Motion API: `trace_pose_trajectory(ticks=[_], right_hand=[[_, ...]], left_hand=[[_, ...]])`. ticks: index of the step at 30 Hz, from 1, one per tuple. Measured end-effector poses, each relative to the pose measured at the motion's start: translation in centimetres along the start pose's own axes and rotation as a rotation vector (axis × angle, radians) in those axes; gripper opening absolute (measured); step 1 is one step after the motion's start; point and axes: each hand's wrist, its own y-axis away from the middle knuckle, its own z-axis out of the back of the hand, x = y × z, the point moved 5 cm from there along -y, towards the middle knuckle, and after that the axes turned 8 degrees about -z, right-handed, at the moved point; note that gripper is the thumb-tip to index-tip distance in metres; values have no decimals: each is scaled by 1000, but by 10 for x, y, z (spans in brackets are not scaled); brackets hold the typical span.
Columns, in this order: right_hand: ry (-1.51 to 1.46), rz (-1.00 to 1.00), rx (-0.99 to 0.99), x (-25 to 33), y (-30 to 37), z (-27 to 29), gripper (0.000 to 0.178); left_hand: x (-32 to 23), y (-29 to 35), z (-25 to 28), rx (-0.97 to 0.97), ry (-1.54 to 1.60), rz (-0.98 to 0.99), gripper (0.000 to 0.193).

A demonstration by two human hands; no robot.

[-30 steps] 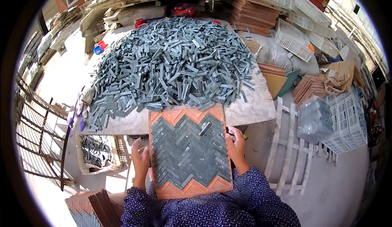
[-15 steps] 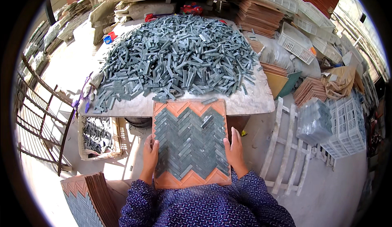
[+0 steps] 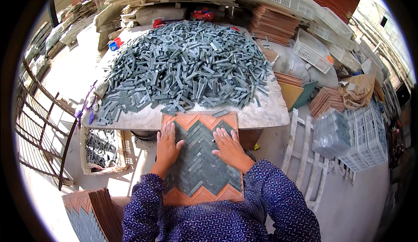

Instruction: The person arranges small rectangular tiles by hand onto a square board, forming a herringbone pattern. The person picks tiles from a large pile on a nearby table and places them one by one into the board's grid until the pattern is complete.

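An orange tray (image 3: 217, 196) with zigzag ends leans between my body and the table edge. Dark grey-green stone strips (image 3: 198, 166) fill it in a herringbone pattern. My left hand (image 3: 167, 148) lies flat on the strips at the upper left, its fingertips near the tray's orange border. Over the upper right part rests my right hand (image 3: 228, 146), palm down with the fingers stretched out. Neither hand grasps anything. Beyond the tray, a big heap of loose stone strips (image 3: 187, 63) covers much of the pale table (image 3: 261, 119).
Below the table's left side stands a crate (image 3: 123, 152) of strips. Stacked orange trays (image 3: 104, 213) sit at lower left, one filled with strips. A metal railing (image 3: 43, 133) is at left. On the right are a white wooden rack (image 3: 300, 159), plastic-wrapped tiles (image 3: 332, 133) and white crates (image 3: 365, 133).
Both hands have moved from the tray's side edges up and inward onto the strips. The bright loose-looking strip at upper right is now hidden by my right hand.
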Motion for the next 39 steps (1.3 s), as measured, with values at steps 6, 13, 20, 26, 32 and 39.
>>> trace_pose_trajectory(ticks=[6,13,20,26,32,39], right_hand=[[-397,178,-349,-30,-13,18,26],[-442,263,-148,-37,-43,20,8],[-345,128,-20,-27,-51,29,13],[-322,249,-129,-25,-57,25,15],[-197,183,110,-30,-70,15,16],[25,278,-4,-12,-73,24,26]], left_hand=[[-4,3,-9,-16,-70,-83,73],[-5,4,-8,-17,-74,-55,74],[-4,5,-9,-9,-89,-43,75],[-7,3,-6,1,-89,-33,75],[-6,2,-8,-8,-91,-48,73],[-5,5,-7,-34,-87,-47,73]])
